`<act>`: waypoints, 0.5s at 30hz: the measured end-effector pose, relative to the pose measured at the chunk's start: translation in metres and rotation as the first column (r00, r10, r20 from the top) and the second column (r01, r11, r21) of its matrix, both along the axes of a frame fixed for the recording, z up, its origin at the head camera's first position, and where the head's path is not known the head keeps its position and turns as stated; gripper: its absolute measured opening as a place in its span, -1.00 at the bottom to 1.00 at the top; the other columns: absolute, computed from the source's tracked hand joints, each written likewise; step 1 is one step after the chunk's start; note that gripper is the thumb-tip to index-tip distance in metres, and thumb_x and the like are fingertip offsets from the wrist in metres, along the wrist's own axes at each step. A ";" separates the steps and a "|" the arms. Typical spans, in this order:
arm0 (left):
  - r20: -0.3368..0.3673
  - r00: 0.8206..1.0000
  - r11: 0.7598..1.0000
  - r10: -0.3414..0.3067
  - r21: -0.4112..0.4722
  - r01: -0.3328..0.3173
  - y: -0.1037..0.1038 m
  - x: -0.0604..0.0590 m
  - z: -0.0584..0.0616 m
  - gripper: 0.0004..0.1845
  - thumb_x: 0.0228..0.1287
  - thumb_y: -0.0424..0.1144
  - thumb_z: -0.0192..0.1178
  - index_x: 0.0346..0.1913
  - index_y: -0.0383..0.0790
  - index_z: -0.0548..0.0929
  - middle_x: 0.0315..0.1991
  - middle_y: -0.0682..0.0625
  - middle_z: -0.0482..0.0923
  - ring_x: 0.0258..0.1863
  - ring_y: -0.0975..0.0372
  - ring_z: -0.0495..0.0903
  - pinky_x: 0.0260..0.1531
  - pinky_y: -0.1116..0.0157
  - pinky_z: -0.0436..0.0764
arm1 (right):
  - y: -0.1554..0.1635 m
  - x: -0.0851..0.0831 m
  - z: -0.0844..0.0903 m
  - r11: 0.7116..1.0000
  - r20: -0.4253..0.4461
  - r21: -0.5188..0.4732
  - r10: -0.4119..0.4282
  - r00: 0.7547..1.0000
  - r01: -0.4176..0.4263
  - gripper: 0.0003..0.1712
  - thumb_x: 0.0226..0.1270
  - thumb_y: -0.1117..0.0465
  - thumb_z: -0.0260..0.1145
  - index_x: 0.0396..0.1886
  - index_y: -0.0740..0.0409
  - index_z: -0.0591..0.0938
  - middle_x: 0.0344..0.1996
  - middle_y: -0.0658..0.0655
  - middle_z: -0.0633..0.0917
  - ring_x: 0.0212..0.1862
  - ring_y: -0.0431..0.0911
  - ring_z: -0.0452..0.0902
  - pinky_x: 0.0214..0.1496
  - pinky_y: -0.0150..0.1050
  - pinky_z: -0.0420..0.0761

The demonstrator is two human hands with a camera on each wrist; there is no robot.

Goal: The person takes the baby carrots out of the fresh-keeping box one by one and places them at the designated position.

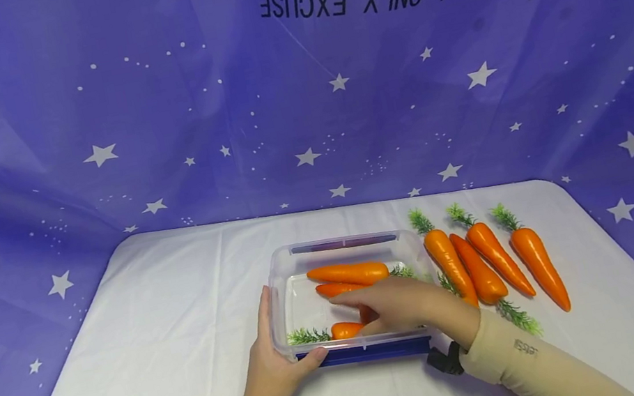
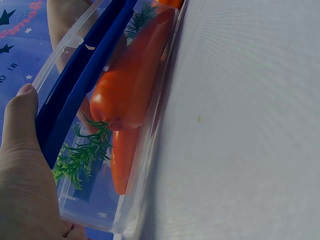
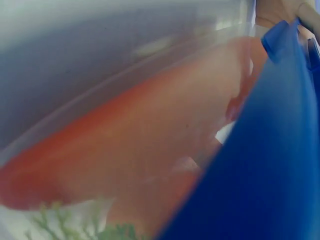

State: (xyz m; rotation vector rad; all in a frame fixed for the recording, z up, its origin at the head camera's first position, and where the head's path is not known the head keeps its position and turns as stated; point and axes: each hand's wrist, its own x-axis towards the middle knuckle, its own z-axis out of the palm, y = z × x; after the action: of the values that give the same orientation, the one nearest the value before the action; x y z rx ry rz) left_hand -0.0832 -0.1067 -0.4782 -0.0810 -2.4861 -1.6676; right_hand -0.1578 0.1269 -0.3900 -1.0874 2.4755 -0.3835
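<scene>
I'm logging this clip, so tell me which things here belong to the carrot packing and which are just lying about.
In the job:
clear box, gripped by the left hand
carrots in the box, right hand on them
four carrots beside the box

Lying about:
white tablecloth
starry purple backdrop

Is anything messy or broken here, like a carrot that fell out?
Nothing looks broken or spilled. Three carrots lie inside the clear box, and four more lie side by side on the white cloth beside it.
</scene>
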 end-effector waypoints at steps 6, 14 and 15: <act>-0.008 1.000 1.000 -0.008 0.002 0.008 0.000 0.000 0.000 0.35 -0.30 0.06 0.56 0.48 0.34 -0.23 0.45 0.00 0.15 0.18 0.11 0.46 0.14 0.03 0.45 | 0.000 -0.004 -0.007 0.999 0.042 -0.036 0.032 0.999 -0.030 -0.26 0.22 -0.04 0.32 0.40 -0.24 0.29 -0.51 -0.19 0.57 -0.44 -0.37 0.45 -0.30 -0.43 0.47; -0.014 1.000 1.000 -0.007 -0.005 0.006 0.000 0.000 0.000 0.35 -0.29 0.05 0.56 0.49 0.29 -0.22 0.44 -0.01 0.18 0.17 0.14 0.47 0.15 0.04 0.45 | 0.002 -0.009 -0.015 0.994 0.110 -0.090 0.076 0.991 -0.067 -0.20 0.21 0.06 0.35 0.43 -0.19 0.25 -0.44 -0.16 0.58 -0.39 -0.37 0.44 -0.24 -0.47 0.48; -0.012 1.000 1.000 -0.009 0.002 0.009 0.000 0.000 0.000 0.35 -0.29 0.04 0.56 0.49 0.29 -0.22 0.44 -0.01 0.18 0.17 0.14 0.46 0.15 0.05 0.45 | 0.002 -0.010 -0.015 0.993 0.119 -0.096 0.078 0.990 -0.067 -0.19 0.22 0.06 0.35 0.44 -0.19 0.23 -0.44 -0.16 0.57 -0.38 -0.36 0.44 -0.24 -0.47 0.48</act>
State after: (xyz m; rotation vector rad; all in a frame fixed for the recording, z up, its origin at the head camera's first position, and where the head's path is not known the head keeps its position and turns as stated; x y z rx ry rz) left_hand -0.0828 -0.1064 -0.4778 -0.1013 -2.4791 -1.6681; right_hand -0.1673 0.1286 -0.4053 -1.1513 2.3237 -0.5302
